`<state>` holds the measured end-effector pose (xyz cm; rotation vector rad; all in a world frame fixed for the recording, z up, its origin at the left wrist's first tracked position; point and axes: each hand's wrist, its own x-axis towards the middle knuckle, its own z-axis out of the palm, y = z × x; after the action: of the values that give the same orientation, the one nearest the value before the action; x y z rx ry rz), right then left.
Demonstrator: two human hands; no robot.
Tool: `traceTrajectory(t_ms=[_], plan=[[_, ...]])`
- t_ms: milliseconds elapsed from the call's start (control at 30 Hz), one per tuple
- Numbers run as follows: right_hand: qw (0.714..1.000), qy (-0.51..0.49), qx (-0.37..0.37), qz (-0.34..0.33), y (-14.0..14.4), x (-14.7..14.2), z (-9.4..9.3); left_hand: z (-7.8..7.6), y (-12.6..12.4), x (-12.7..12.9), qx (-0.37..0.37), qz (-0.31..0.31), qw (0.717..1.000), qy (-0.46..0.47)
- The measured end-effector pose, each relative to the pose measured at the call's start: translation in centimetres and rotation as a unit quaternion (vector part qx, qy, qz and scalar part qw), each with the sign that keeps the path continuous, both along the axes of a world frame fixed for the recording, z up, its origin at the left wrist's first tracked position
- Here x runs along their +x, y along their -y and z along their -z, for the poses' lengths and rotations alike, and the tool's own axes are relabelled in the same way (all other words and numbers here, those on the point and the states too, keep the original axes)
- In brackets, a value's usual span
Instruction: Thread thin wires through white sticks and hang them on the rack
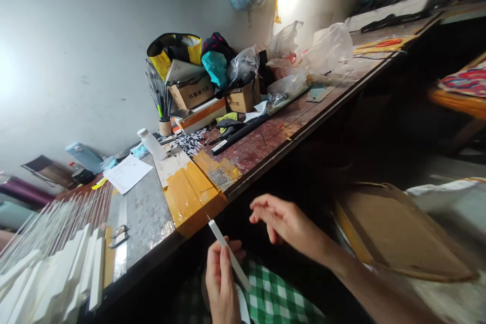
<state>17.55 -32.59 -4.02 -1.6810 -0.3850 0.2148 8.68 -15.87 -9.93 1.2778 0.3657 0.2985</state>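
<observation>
My left hand (pixel 223 278), low in the middle of the view, is closed around a slim white stick (pixel 229 254). A thin needle-like tip sticks out of the stick's upper end, pointing at the bench edge. To the right, my right hand (pixel 279 218) hangs in front of the bench with its fingers stretched out and the thumb apart; nothing shows in it. Orange-yellow tape (pixel 192 193) covers the bench edge just beyond the stick. On the bench at left lies a pile of similar white strips (pixel 85 263), with many thin white rods (pixel 72 220) behind them.
A white bottle (pixel 152 144) and a paper sheet (pixel 128 173) lie on the bench (pixel 146 223). Small black-and-white pieces (pixel 190 142) are heaped near cardboard boxes (pixel 193 92) and plastic bags (pixel 328 50). A brown tray-like board (pixel 402 233) sits at lower right.
</observation>
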Motion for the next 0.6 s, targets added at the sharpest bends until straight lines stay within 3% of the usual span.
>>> traceTrajectory(t_ms=[67, 133, 267, 400, 600], plan=[[0.995, -0.023, -0.082, -0.058, 0.2, -2.2, 1.7, -0.9, 0.4, 1.4, -0.046, -0.006, 0.999, 0.01], [0.985, -0.012, -0.153, -0.072, 0.6, -3.8, 3.4, -1.3, 0.9, 2.8, -0.084, -0.014, 0.996, 0.03], [0.973, 0.057, -0.223, 0.019, 1.9, -5.3, 5.7, -1.3, 2.1, 4.7, -0.101, -0.021, 0.994, 0.042], [0.96, 0.15, -0.224, 0.08, 3.0, -5.3, 6.0, -1.0, 3.0, 5.7, -0.117, -0.031, 0.992, 0.035], [0.933, 0.263, -0.213, 0.12, 3.4, -4.9, 4.6, -1.6, 3.5, 6.4, -0.15, -0.038, 0.988, 0.02]])
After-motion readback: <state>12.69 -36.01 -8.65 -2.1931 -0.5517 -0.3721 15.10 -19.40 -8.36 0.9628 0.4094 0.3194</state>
